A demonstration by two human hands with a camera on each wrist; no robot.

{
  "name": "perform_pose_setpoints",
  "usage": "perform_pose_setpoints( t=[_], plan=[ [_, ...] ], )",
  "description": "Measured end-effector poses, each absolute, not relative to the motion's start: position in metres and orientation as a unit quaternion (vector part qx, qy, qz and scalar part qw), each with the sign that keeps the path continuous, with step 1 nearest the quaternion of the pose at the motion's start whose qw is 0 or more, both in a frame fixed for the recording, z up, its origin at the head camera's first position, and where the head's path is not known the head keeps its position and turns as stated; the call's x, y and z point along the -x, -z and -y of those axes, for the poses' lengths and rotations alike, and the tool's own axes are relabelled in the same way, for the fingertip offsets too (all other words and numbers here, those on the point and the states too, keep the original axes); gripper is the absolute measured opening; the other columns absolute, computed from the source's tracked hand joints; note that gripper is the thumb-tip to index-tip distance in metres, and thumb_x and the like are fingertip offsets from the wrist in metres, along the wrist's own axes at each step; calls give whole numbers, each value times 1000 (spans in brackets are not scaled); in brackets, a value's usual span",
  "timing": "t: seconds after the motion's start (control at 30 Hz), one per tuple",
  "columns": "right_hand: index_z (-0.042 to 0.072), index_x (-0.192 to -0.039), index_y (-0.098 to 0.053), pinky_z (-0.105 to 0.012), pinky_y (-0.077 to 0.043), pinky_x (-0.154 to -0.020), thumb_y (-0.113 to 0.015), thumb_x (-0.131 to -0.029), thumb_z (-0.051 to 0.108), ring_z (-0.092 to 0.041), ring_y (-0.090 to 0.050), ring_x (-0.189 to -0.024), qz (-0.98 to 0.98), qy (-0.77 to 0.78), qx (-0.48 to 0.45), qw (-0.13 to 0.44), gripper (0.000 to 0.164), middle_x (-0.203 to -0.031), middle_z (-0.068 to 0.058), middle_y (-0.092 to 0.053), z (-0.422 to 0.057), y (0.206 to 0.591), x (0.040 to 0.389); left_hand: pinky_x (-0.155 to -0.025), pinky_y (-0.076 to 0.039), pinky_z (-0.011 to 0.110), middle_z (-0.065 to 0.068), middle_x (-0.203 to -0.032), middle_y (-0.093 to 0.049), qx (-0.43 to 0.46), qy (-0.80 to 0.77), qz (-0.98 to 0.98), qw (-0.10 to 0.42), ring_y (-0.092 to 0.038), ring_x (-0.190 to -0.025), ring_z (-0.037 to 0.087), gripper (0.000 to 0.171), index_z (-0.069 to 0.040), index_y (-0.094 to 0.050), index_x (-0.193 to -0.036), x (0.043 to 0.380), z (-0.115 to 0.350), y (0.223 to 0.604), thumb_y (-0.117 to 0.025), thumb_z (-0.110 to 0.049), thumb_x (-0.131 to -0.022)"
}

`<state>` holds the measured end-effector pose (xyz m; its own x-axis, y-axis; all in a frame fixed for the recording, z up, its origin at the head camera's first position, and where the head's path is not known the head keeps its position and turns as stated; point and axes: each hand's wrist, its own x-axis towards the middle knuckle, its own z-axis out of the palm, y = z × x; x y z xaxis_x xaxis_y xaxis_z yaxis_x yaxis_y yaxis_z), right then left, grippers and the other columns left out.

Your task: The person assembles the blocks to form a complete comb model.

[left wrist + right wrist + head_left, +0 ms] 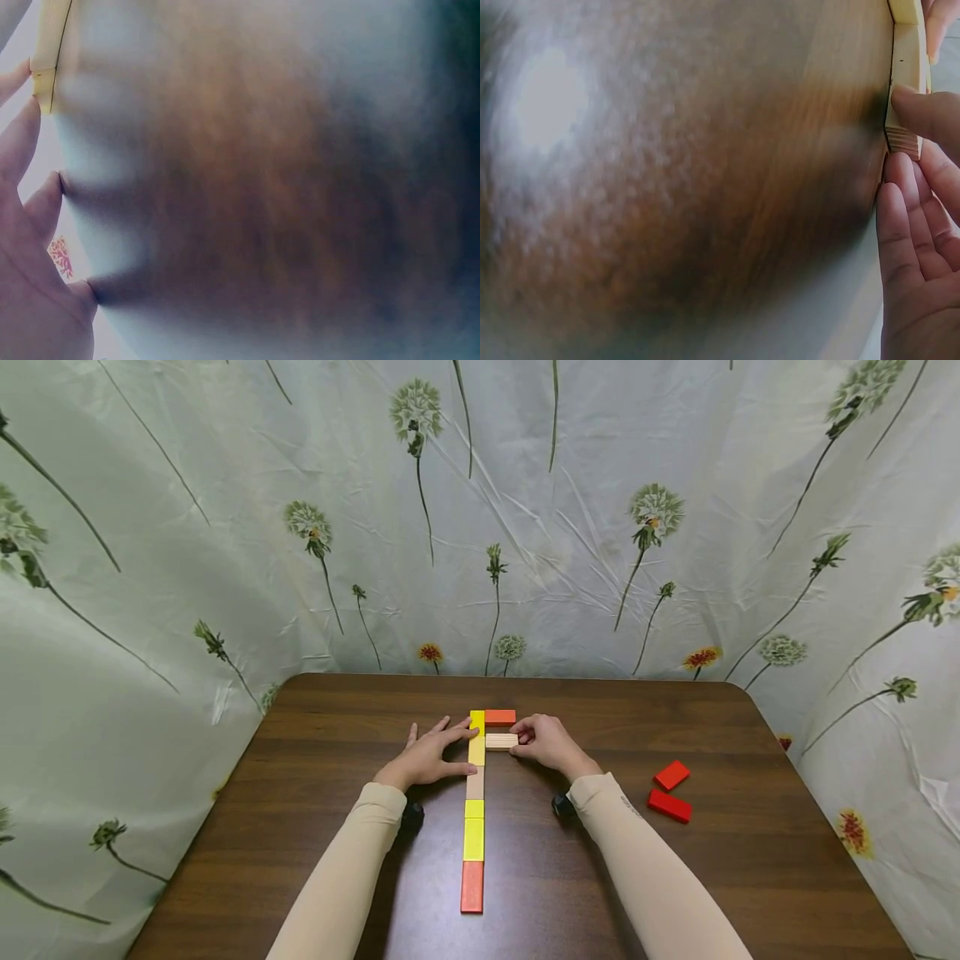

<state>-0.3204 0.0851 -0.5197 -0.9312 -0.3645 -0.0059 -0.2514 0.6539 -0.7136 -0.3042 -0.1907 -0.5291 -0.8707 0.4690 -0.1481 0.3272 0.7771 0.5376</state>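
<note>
A straight column of flat wooden blocks runs down the table, with a yellow block (pixel 477 718), a plain wood block (pixel 475 782) and a red-orange block (pixel 472 887) at its near end. My left hand (pixel 427 757) lies at the column's left side, fingers spread, with fingertips and thumb touching the upper blocks. A pale wooden block (pixel 501 741) sits crosswise against the column's right side. My right hand (pixel 551 745) pinches its outer end between thumb and fingers, as the right wrist view shows. Just beyond it, an orange-red block (pixel 500 717) also points right from the column's top.
Two loose red blocks (pixel 671 775) lie at the right on the brown wooden table (pixel 337 710). Behind the table's far edge hangs a pale curtain (pixel 525 527) printed with dandelions.
</note>
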Motion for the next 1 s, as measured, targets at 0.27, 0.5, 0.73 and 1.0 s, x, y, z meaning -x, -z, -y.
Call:
perform_pose_setpoints(
  t=[0.27,0.5,0.73,1.0],
  plan=[
    [-2,-111,-78,-32,-61,-85,-87,-89,9,-13,-66,-84,-908,381,157,76,26,-98,-10,-75,-82,520,320,-126,9,79,-9,-178,-28,-212,-255,-933,138,-14,-170,33,79,-37,-46,-164,304,190,529,-75,-63,-94],
    [-2,-111,-78,-32,-61,-86,-88,-88,8,-14,-66,-85,-906,386,156,75,27,-97,-10,-73,-81,519,319,-126,10,78,-9,-178,-27,-212,-254,-933,139,-13,-170,33,80,-37,-46,-164,304,190,528,-75,-63,-94],
    [-2,-115,-77,-32,-62,-87,-88,-88,9,-16,-66,-87,-906,386,150,82,31,-100,-11,-73,-81,519,317,-126,10,78,-9,-178,-28,-210,-254,-933,142,-13,-170,33,79,-37,-46,-164,303,189,527,-75,-62,-95],
    [-3,-118,-77,-34,-63,-91,-88,-89,10,-18,-69,-90,-904,390,154,86,34,-104,-14,-72,-85,520,317,-126,10,78,-10,-179,-26,-208,-250,-934,145,-12,-170,32,79,-38,-45,-164,302,189,526,-74,-63,-95]
  ],
)
